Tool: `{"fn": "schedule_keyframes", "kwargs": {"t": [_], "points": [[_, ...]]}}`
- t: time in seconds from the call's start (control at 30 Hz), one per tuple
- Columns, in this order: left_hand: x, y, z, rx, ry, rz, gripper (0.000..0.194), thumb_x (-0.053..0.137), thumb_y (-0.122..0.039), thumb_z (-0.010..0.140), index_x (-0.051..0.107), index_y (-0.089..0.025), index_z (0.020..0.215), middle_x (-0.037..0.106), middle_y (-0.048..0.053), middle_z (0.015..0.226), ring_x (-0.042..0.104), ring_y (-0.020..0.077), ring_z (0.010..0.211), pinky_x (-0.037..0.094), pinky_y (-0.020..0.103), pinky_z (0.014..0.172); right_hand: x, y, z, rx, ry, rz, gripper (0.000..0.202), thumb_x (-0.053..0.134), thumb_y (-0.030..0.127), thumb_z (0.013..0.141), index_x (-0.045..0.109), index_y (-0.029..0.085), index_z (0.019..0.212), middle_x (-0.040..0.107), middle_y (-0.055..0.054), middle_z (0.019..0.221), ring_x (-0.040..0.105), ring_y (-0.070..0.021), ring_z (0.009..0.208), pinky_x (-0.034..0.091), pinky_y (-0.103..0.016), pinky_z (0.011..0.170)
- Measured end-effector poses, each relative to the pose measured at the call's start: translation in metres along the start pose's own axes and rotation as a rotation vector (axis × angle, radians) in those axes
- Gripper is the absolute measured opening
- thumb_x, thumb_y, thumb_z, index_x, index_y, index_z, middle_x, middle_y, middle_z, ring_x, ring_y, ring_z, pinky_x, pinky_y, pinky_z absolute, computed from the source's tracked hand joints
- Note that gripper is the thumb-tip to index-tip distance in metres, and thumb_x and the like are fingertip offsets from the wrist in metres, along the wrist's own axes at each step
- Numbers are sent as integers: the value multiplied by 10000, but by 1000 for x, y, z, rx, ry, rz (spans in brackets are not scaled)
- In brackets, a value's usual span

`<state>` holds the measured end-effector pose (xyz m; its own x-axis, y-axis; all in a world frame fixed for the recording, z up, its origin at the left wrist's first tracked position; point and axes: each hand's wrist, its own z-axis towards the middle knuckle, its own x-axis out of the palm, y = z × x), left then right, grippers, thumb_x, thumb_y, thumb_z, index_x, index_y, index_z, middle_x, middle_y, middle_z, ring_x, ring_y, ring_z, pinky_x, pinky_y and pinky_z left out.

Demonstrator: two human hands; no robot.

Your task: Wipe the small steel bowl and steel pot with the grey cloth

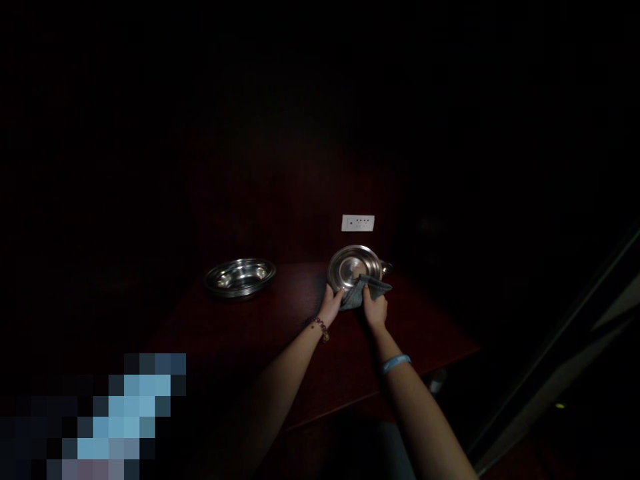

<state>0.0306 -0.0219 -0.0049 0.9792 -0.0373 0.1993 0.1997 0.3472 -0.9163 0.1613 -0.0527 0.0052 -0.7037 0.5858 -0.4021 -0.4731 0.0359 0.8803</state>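
Note:
A shiny round metal basin (349,268) is tilted up toward me above the dark red table (300,327). My left hand (330,305) grips its lower left rim, thumb on the inner side. A grey-green cloth (354,295) is bunched at the lower right rim, and my right hand (375,307) is closed on it, pressing it against the basin. Behind the basin's right side, part of another shiny metal item (386,267) shows; its shape is mostly hidden.
At the table's left stand nested metal basins (240,291). A white socket panel (358,223) is on the wall behind. The table's front edge (340,405) runs below my forearms. A pale slanted frame (560,373) rises at the right. Deep shadow hides the surroundings.

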Motion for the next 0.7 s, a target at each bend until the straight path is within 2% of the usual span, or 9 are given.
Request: {"fn": "schedule_keyframes", "kwargs": {"t": [0.23,0.43,0.53,0.7], "points": [[0,-1,1,21,16,-18,586,637,-253,759,460,-157,1309,487,140,1412,403,247,1342,216,392,1154,-5,5,-2,105,13,-87,562,460,592,863,736,117,983,718,-209,969,688,-321,940,511,-360,786],[1,4,3,15,23,17,614,623,-214,742,443,-153,1325,497,134,1406,408,241,1336,211,384,1157,-8,8,-3,155,-62,-81,587,482,610,840,733,96,971,708,-233,984,682,-341,951,509,-377,792],[2,5,2,28,24,-11,615,636,-210,733,462,-115,1315,487,163,1407,411,255,1333,223,377,1149,-10,8,-4,152,-99,-57,575,498,610,829,739,104,957,710,-231,979,685,-339,944,512,-368,771],[3,0,-1,34,23,-43,536,644,-193,744,523,-154,1265,518,126,1386,418,241,1326,210,375,1152,-11,8,-4,113,-156,-24,545,527,596,812,747,115,942,718,-227,959,698,-326,902,517,-345,724]]}}
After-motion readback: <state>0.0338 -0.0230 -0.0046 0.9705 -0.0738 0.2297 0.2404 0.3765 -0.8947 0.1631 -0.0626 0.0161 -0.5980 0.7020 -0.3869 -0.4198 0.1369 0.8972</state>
